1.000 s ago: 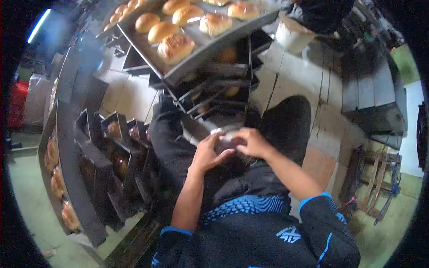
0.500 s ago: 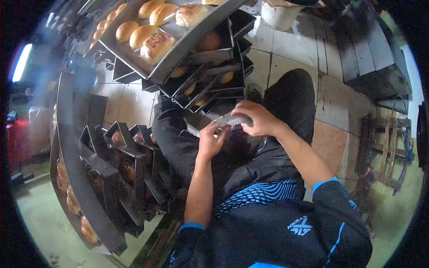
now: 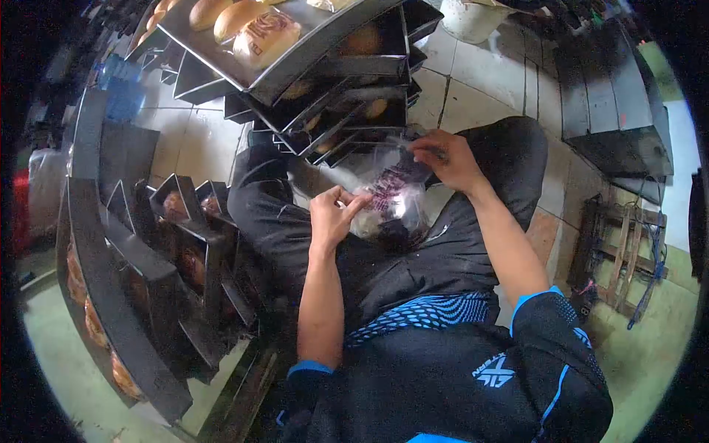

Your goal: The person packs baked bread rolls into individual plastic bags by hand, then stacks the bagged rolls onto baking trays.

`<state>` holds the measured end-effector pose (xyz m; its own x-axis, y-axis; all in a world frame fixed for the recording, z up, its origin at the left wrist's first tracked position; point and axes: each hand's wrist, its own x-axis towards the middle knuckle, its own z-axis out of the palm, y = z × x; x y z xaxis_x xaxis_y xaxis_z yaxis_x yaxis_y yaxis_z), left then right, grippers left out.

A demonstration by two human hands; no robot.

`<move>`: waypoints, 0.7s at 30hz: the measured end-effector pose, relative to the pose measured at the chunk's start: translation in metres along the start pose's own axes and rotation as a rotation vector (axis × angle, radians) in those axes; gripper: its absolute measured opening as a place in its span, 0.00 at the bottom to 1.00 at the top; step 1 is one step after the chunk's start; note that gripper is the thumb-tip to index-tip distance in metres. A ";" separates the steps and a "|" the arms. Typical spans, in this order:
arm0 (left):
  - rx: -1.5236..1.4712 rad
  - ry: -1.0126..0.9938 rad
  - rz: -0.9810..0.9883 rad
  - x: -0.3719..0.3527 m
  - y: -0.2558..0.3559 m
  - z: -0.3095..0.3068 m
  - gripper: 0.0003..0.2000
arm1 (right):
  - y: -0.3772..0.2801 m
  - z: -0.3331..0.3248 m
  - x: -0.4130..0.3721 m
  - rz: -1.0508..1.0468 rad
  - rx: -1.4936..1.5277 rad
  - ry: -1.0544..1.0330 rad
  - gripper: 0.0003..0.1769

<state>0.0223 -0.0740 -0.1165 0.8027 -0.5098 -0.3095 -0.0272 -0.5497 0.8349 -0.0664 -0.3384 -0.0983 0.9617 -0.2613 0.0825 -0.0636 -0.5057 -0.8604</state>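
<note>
Between my knees is a clear plastic bag [image 3: 389,193] with dark purple print. My left hand [image 3: 334,215] pinches its left side between thumb and fingertips. At the bag's upper right edge, my right hand [image 3: 452,161] is closed with thumb and fingers on the thin film. Glare hides whether anything lies inside the bag. Just beyond my hands stands a stack of dark metal trays [image 3: 336,96]. On the top tray sit golden buns [image 3: 238,20], along with a bun in a printed clear bag [image 3: 266,37].
To my left, more dark trays [image 3: 148,258] stand close together, with wrapped buns [image 3: 96,325] along the outer one. A blue water jug [image 3: 122,85] is behind them. A white bucket [image 3: 473,21] stands on the tiled floor ahead. Metal boxes [image 3: 613,96] and a wooden rack [image 3: 628,251] are right.
My hands have moved apart, the right one up and to the right. The plastic, a narrow strip between them before, now spreads out with its print showing. The camera view has shifted slightly.
</note>
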 end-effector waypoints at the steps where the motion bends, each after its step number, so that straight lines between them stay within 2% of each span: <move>1: -0.050 0.046 0.070 0.000 -0.009 0.006 0.15 | 0.002 0.000 -0.002 0.028 0.001 0.008 0.08; 2: -0.099 0.092 0.140 -0.001 -0.015 0.009 0.16 | 0.004 -0.001 -0.005 0.056 0.002 0.017 0.07; 3: 0.020 0.087 0.147 -0.003 -0.015 0.009 0.17 | 0.003 -0.002 -0.007 0.084 0.003 0.028 0.06; 6: 0.335 0.018 0.165 -0.006 -0.014 0.010 0.24 | -0.004 -0.002 -0.010 -0.003 -0.185 0.113 0.06; 8: 0.493 -0.086 0.167 -0.009 -0.019 0.015 0.33 | -0.014 -0.011 -0.008 -0.114 -0.281 0.167 0.09; 9: 0.701 -0.103 0.164 -0.011 -0.035 0.025 0.50 | -0.020 -0.016 -0.007 -0.170 -0.328 0.195 0.11; 11: 0.758 -0.023 0.226 -0.012 -0.035 0.030 0.50 | -0.035 -0.026 -0.005 -0.144 -0.181 0.168 0.13; 12: 0.601 0.038 0.231 -0.012 -0.020 0.025 0.46 | -0.042 -0.030 -0.005 -0.130 -0.108 0.157 0.14; 13: 0.437 0.097 0.246 -0.012 -0.004 0.021 0.42 | -0.049 -0.030 -0.003 -0.198 -0.082 0.245 0.11; 14: 0.278 0.153 0.272 -0.012 0.012 0.016 0.38 | -0.055 -0.031 -0.003 -0.078 0.083 0.263 0.09; 16: -0.469 0.131 0.357 0.009 0.019 0.002 0.28 | -0.069 -0.030 -0.009 0.151 0.409 0.290 0.07; 17: -0.814 0.186 0.225 0.003 0.033 -0.004 0.16 | -0.073 -0.022 -0.011 0.172 0.469 0.293 0.06; 18: -0.984 0.265 0.197 0.008 0.037 -0.008 0.14 | -0.079 -0.013 -0.010 0.183 0.526 0.289 0.06; 20: -0.963 0.495 0.107 0.015 0.039 -0.023 0.13 | -0.098 0.002 -0.006 0.040 0.308 0.287 0.07; 21: -1.023 0.532 0.085 0.018 0.031 -0.031 0.12 | -0.114 0.005 0.001 -0.100 0.223 0.295 0.07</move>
<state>0.0544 -0.0795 -0.0816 0.9774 -0.0422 -0.2070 0.2069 0.3894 0.8975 -0.0573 -0.2766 -0.0023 0.8401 -0.4616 0.2849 0.1176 -0.3577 -0.9264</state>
